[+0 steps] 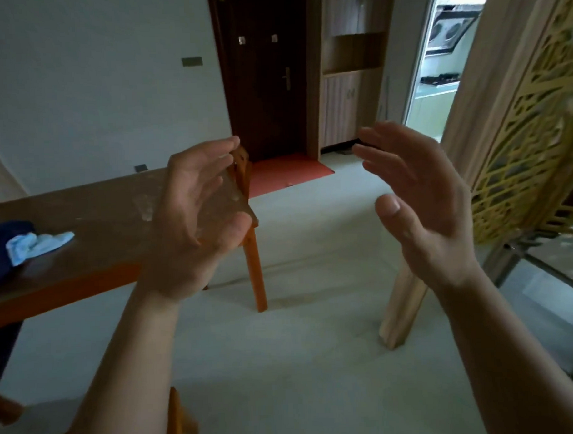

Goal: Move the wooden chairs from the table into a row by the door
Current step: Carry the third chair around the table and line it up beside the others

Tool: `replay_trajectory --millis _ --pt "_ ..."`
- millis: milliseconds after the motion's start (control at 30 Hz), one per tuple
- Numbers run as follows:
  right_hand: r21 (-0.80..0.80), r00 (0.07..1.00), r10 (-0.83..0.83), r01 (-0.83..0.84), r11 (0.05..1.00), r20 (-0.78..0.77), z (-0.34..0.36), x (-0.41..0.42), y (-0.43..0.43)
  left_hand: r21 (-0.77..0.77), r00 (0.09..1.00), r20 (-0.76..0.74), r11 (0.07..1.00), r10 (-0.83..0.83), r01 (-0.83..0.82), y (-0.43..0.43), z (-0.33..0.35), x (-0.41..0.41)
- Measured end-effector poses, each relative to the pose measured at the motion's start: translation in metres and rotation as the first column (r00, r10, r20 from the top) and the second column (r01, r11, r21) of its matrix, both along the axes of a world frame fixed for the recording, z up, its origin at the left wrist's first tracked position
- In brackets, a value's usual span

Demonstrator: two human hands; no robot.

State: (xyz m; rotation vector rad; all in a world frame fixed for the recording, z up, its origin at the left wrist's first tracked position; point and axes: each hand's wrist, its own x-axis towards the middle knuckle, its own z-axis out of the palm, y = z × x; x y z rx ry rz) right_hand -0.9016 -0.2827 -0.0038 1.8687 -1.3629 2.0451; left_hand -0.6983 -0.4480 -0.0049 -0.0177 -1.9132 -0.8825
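Both hands, left [194, 213] and right [417, 196], hover open and empty; an orange wooden chair [251, 231] stands behind the left hand at the brown bench's [93, 223] right end.

There are 2 hands, a left hand [193, 203] and a right hand [417, 192], both bare with fingers spread. I count 1 table [93, 223], 1 door [267, 71] and 1 red mat [287, 173]. Only 1 chair [243, 173] shows clearly, and 1 blue cloth [36, 246] lies on the table.
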Motion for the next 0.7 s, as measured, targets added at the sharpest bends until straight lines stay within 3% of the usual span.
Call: replay_trajectory --millis 233,400,700 --pt "0.025 0.996 0.085 -0.085 0.996 -0.014 -0.026 -0.092 -0.119 -0.01 0.998 0.011 0.998 0.058 -0.058 -0.104 -0.025 -0.084" --pt "0.056 0.997 0.056 -0.053 0.997 -0.059 -0.016 -0.176 -0.213 0.005 0.997 -0.004 0.997 0.074 -0.074 -0.21 -0.031 -0.173" --pt "0.049 0.999 0.03 -0.031 0.998 0.017 -0.022 -0.343 -0.346 0.008 1.0 0.008 1.0 -0.023 0.023 -0.357 -0.029 -0.357"
